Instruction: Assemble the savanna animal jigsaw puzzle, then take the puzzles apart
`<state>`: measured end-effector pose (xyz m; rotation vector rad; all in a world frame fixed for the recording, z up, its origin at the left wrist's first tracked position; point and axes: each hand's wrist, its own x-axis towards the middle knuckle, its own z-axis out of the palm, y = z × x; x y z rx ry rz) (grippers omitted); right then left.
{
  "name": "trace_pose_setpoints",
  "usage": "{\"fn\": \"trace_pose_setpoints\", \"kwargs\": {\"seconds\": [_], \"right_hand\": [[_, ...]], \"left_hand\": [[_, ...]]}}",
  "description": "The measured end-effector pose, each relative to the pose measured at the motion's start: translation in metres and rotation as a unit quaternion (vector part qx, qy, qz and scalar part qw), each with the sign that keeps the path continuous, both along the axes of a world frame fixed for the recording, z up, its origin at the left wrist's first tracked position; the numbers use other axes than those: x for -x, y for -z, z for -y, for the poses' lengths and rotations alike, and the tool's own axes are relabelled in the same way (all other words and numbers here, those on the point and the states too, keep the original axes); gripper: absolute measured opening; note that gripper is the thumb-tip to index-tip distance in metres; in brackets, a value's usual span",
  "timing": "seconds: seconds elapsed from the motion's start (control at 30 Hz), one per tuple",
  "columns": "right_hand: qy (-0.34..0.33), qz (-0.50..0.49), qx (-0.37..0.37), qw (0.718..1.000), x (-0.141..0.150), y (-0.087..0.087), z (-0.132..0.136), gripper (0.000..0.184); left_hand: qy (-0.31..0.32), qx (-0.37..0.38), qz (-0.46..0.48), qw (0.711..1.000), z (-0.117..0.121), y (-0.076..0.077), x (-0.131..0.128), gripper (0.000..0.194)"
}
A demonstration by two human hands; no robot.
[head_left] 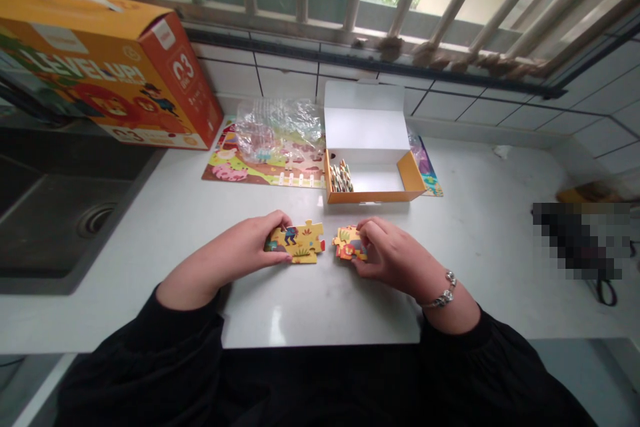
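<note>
My left hand (pixel 260 240) grips a few yellow jigsaw puzzle pieces (pixel 305 240) by their left end, thumb below and fingers above; a small figure in blue is printed on them. Opposite, my right hand (pixel 383 247) is closed on other yellow puzzle pieces (pixel 345 240) with green, orange and grey print, their right side hidden by the fingers. A narrow gap separates the two groups. Just beyond them stands an open orange box (pixel 375 197) with a white inside and its lid raised. More puzzle pieces (pixel 341 177) are packed on edge in its left end.
Under the box lies a colourful printed sheet (pixel 270 170) with crumpled clear plastic (pixel 277 127) on top. A large orange carton (pixel 175 80) stands left beside the dark sink (pixel 50 213). Window bars rise behind the white counter (pixel 480 247). A blurred dark object (pixel 575 240) lies far right.
</note>
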<state>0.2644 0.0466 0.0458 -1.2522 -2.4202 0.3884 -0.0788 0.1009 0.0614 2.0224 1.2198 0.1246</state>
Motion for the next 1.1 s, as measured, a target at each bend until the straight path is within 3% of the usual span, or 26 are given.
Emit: {"fn": "trace_pose_setpoints", "kwargs": {"seconds": [0.2, 0.4, 0.63, 0.83, 1.1], "right_hand": [[-0.033, -0.077, -0.039, 0.996, 0.013, -0.004, -0.009, 0.032], [-0.067, -0.006, -0.007, 0.998, 0.034, 0.003, -0.02, 0.032], [-0.069, 0.01, 0.014, 0.997, 0.034, 0.008, -0.021, 0.026], [-0.063, 0.016, 0.004, 0.998, 0.038, 0.015, -0.022, 0.028], [-0.057, -0.044, -0.017, 0.997, 0.028, 0.016, -0.021, 0.032]], "left_hand": [[0.028, -0.044, 0.024, 0.998, 0.004, 0.004, -0.015, 0.039], [0.037, -0.096, 0.05, 0.993, 0.005, 0.009, -0.02, 0.035], [0.044, -0.087, 0.064, 0.993, 0.002, 0.017, -0.006, 0.069], [0.053, -0.089, 0.061, 0.993, 0.003, 0.015, -0.006, 0.056], [0.068, -0.101, 0.064, 0.99, 0.003, 0.013, -0.006, 0.054]]}}
